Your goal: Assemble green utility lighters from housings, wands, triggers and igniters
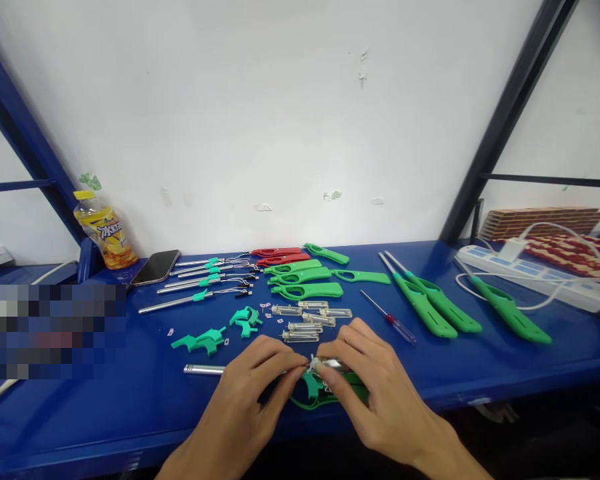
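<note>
My left hand [253, 390] is closed in a pinch, its thumb and forefinger at a small white fitting [313, 364]. What lies between those fingertips is too small to make out. My right hand [375, 393] is closed on a clear fuel tank [334, 363] at the other side of that fitting, its fingers covering much of it. Beneath both hands lies a green lighter handle shell [307, 404] with a teal trigger [310, 385] in it. A silver lighter tube [205, 369] sticks out to the left from under my left hand.
Behind my hands lie several clear fuel tanks [300, 337], teal triggers [207, 341], wired metal tubes [175, 305], green shells [307, 291] and red shells [280, 259]. A screwdriver [397, 327], finished-looking green lighters [425, 307] and a power strip [540, 277] are rightward; a phone [156, 267] and bottle [107, 233] leftward.
</note>
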`<move>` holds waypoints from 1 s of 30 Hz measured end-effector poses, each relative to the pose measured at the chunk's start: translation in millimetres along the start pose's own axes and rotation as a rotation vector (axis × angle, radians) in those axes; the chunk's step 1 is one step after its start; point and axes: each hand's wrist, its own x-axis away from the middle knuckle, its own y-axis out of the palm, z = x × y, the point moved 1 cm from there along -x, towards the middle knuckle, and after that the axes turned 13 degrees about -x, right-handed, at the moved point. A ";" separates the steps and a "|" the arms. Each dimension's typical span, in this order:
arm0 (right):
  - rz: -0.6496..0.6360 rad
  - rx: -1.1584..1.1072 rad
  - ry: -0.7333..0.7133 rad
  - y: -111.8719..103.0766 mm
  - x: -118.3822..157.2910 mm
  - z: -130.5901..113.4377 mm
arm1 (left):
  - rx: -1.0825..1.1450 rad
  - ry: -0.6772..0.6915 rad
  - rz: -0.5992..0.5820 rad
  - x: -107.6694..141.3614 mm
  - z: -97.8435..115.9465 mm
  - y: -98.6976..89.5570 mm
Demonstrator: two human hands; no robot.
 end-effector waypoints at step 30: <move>-0.031 -0.034 0.013 1.0 1.4 5.0 | -0.196 0.023 0.092 4.2 -0.2 2.5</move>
